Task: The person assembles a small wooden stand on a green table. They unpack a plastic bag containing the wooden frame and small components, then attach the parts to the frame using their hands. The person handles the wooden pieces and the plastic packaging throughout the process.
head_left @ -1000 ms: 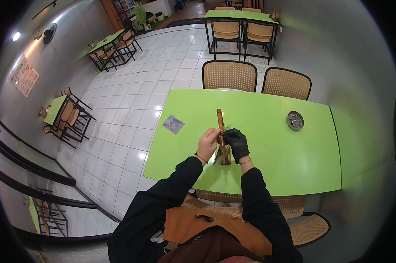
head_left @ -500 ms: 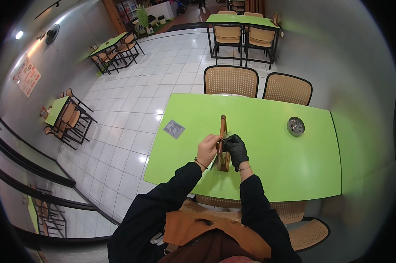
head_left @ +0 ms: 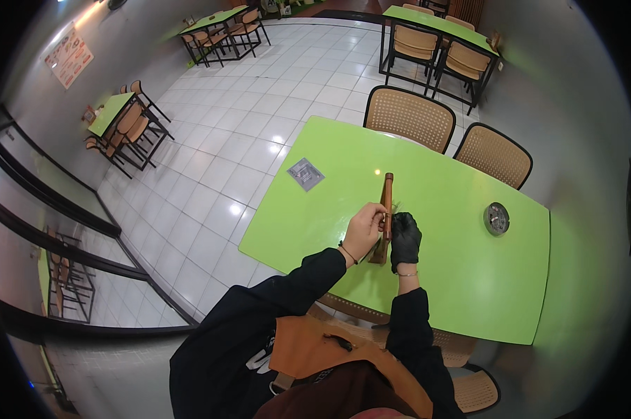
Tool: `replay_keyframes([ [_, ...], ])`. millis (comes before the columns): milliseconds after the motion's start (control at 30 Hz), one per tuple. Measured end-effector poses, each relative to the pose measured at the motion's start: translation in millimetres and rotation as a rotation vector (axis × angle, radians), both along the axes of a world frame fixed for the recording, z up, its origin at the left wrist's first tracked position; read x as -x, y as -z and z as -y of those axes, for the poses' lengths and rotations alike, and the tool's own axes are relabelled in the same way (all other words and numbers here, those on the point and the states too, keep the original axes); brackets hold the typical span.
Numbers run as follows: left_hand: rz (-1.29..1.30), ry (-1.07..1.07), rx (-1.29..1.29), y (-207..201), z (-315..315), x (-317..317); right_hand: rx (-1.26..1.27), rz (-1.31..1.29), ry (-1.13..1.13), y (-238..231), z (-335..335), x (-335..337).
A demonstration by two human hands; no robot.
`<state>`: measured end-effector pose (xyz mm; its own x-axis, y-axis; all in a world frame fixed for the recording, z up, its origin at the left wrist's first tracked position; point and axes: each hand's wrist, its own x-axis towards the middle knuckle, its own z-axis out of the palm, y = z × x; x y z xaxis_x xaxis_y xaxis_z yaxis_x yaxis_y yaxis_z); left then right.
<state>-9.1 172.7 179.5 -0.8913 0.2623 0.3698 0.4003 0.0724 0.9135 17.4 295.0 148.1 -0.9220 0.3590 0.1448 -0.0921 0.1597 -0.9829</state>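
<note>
From where I stand, the brown wooden stand [head_left: 389, 202] is over the middle of the green table [head_left: 455, 279], between the person's two hands, its rounded top bar pointing away from the body. The left hand [head_left: 363, 229], bare, has its fingers bent in and the fingertips drawn together at the bar's left side; whether they grip the wood or something small there, I can't tell. The right hand [head_left: 405, 241], in a black glove, is curled nearly closed just beside the bar's other side (its fingertips are hidden from me, so I can't say what it holds).

Farther out on the same table, a flat grey square [head_left: 305, 174] lies near the far left corner, and a round dark ashtray [head_left: 497, 218] sits well apart to the right. Two woven-backed chairs [head_left: 410, 117] face the person across the far edge. Beyond spreads a white tiled floor [head_left: 259, 115], with more green-topped tables [head_left: 441, 29] around the room.
</note>
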Motion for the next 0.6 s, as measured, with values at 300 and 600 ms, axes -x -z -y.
replay_keyframes([
  [300, 0.120, -0.097, -0.003, 22, 32, 34, 0.238, -0.062, 0.108, 20, 0, -9],
  [600, 0.148, -0.601, 1.022, 126, 140, 178, 0.217, -0.059, 0.094, 14, -2, -21],
])
